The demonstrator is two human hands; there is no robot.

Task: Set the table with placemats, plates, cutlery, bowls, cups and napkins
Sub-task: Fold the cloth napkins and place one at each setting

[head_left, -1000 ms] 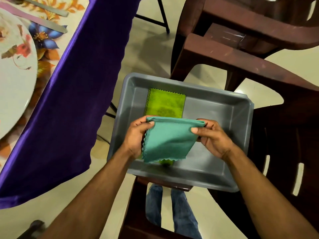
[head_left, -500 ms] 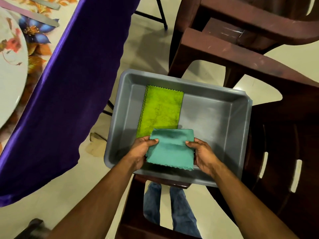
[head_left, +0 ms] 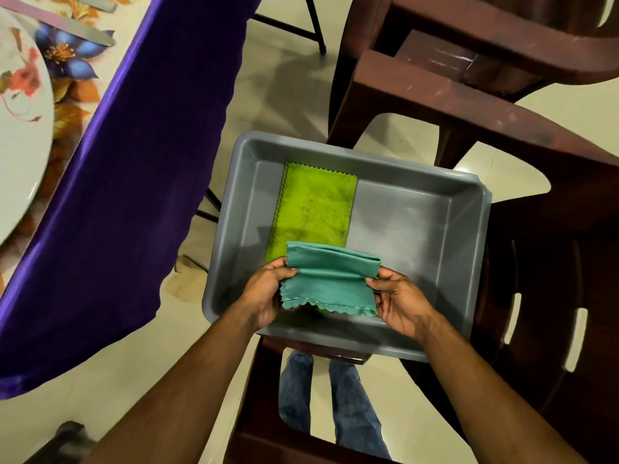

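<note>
Two hands hold one teal napkin (head_left: 330, 279) over the near end of a gray tub (head_left: 469, 256) in the head view, the only view there is. The left hand (head_left: 264, 293) pinches the napkin's left side, and the right hand (head_left: 398, 299) pinches its right side. The napkin looks folded over, with its wavy edge hanging down.

A green napkin (head_left: 315, 209) lies flat on the tub floor, partly under the teal one. The tub sits on a brown chair (head_left: 536, 296).

At the top left, a plate (head_left: 20, 139) sits on a flowery placemat (head_left: 72, 105) on the table with the purple cloth (head_left: 117, 195). A flat metal piece (head_left: 90, 30) beside the plate may be a knife. So that spot looks partly set.

I think both napkins have yet to go to the table. No bowls or cups show here, so I cannot tell about those.
</note>
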